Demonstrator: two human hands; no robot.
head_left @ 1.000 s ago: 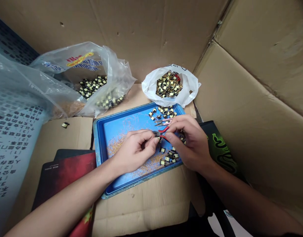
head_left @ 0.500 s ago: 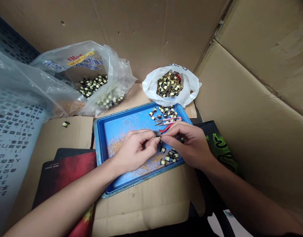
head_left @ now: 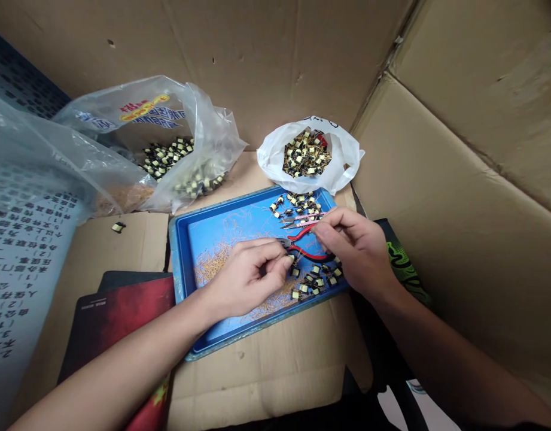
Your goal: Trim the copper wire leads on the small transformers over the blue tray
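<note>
My left hand point(head_left: 257, 272) is over the blue tray point(head_left: 182, 287), thumb and fingers pinched on a small transformer point(head_left: 291, 257) with yellow tape, mostly hidden by the fingertips. Red-handled pliers point(head_left: 309, 254) lie spread beside those fingertips, jaws towards the left hand. To the right, my right hand point(head_left: 353, 245) is closed at thumb and forefinger, close to the handle ends; what is between them I cannot make out. Several loose transformers point(head_left: 313, 281) lie below the pliers, and more transformers point(head_left: 302, 203) at the tray's far end, next to pink-handled tweezers or snips point(head_left: 302, 221).
Clipped copper-coloured wire bits point(head_left: 212, 263) cover much of the tray floor. Behind it stand a clear plastic bag point(head_left: 212, 131) and a white bag point(head_left: 270, 158), both holding transformers. One transformer point(head_left: 118, 227) sits on the cardboard at left. Cardboard walls point(head_left: 437, 155) rise behind and right.
My right hand has moved right, away from my left fingertips, so the pliers' handles now show. My left hand has stayed nearly in place, still pinching the transformer.
</note>
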